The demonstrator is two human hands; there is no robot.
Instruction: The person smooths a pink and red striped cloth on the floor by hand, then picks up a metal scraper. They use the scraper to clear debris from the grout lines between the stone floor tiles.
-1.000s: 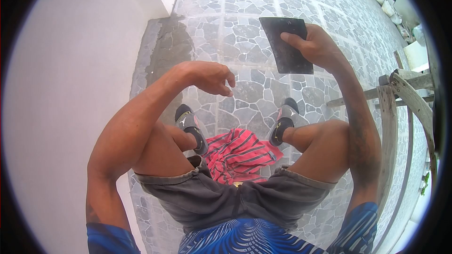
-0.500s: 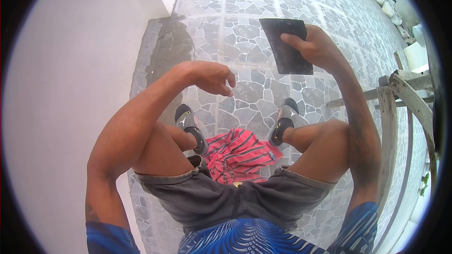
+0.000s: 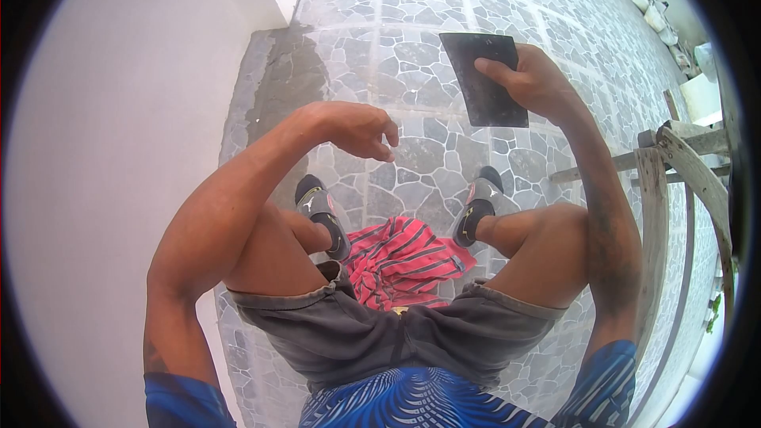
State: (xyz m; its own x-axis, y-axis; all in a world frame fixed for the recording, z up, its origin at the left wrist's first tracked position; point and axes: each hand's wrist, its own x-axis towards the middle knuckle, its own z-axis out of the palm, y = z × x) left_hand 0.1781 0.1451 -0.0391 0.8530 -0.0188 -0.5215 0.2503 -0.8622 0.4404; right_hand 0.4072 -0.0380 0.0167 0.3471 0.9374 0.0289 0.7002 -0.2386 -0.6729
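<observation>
My right hand (image 3: 535, 83) grips a black rectangular sheet (image 3: 487, 87) by its right edge, thumb on top and the other fingers behind it. The sheet is thin, slightly curved and faintly speckled, and it is held above the stone-pattern floor. To the left, my left hand (image 3: 361, 133) hangs in the air with loosely bent fingers, some space between them and nothing visible in them. A pink-red cloth with dark stripes (image 3: 404, 257) lies crumpled on the floor between my feet.
A white wall (image 3: 119, 190) rises close on the left, with a damp-looking grey patch (image 3: 289, 71) at its foot. On the right stands a weathered wooden frame (image 3: 654, 190). Several pale bags or bundles (image 3: 656, 16) lie along the far right edge.
Almost nothing differs. Both hands and the black sheet keep their places, apart from a very slight shift of the whole view.
</observation>
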